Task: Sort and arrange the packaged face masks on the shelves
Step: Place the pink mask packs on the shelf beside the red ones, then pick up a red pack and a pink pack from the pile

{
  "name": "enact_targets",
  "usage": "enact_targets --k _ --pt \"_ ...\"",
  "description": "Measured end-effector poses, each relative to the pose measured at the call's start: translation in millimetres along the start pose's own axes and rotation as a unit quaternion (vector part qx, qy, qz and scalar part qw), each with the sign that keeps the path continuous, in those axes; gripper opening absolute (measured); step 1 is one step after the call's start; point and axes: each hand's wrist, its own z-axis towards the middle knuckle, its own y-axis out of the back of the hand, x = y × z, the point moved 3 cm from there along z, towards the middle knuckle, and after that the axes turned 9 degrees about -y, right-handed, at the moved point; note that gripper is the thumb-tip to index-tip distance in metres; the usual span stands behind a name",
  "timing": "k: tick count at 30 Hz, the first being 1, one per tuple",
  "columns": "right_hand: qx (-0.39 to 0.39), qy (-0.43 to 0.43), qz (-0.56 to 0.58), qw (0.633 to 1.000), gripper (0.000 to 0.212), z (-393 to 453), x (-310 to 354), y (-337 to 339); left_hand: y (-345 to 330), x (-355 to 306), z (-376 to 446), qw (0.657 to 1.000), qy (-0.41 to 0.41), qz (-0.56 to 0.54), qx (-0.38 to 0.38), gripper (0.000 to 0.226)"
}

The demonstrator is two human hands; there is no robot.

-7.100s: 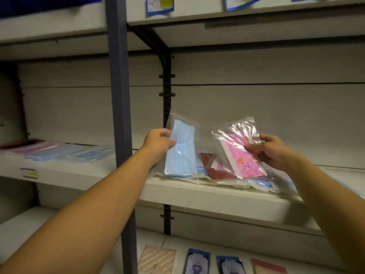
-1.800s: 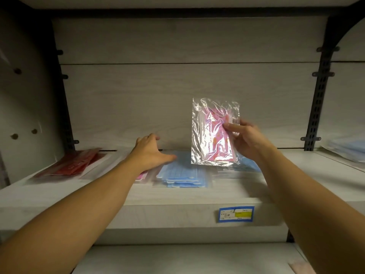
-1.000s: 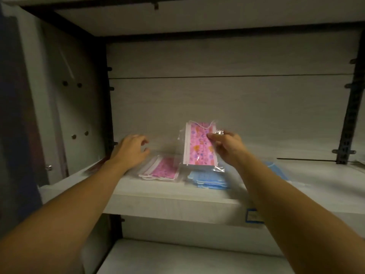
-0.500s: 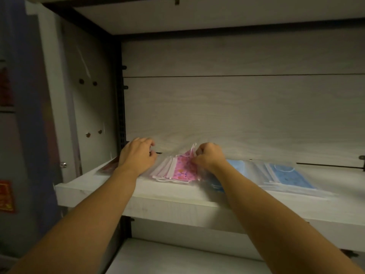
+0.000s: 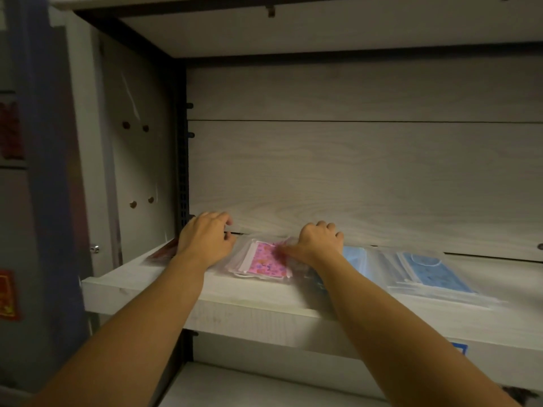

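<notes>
A pink patterned mask pack (image 5: pixel 266 263) in clear wrapping lies flat on a small pile on the pale wooden shelf (image 5: pixel 264 306). My right hand (image 5: pixel 318 245) rests palm down on its right edge, fingers curled over the wrapping. At the pile's left edge, my left hand (image 5: pixel 205 239) sits palm down with fingers loosely curled, and what lies under it is hidden. A red pack (image 5: pixel 163 251) peeks out left of that hand. Light blue packs (image 5: pixel 354 258) lie right of my right wrist, and darker blue packs (image 5: pixel 435 273) lie further right.
The shelf's side panel (image 5: pixel 135 171) closes the left end, with a dark slotted upright (image 5: pixel 182 177) in the corner. The wooden back wall (image 5: pixel 352 177) stands just behind my hands. Another shelf board (image 5: pixel 323 27) runs overhead, and a lower shelf (image 5: pixel 249 386) shows below.
The pink pack, held upright in my right hand a second ago, now lies flat on the pile. Both hands have lowered onto the shelf on either side of it.
</notes>
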Motion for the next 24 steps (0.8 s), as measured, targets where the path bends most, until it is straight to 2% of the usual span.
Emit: enact_targets --k 2,7,9,16,20,24 --pt "-0.022 0.0 0.022 1.0 0.091 2 -3 0 0 0 0 1.0 -0.002 -0.003 0.007 0.028" --pt "-0.049 0.051 0.064 0.995 0.054 0 -6 3 -3 -3 0 1.0 -0.017 -0.015 0.021 0.027" --pt "-0.051 0.058 0.089 0.993 0.046 -5 -10 7 -3 -7 -1 0.999 -0.023 -0.019 0.03 0.027" --pt "-0.066 0.051 0.078 0.993 0.038 -20 -45 42 -1 -31 11 0.995 -0.074 -0.038 0.051 0.028" --pt "-0.048 0.012 0.026 0.998 0.042 -33 -88 62 5 -59 30 0.992 -0.096 -0.048 0.067 0.031" --pt "-0.063 -0.035 -0.02 0.997 0.044 -59 -131 80 8 -111 41 0.982 -0.148 -0.078 0.088 0.031"
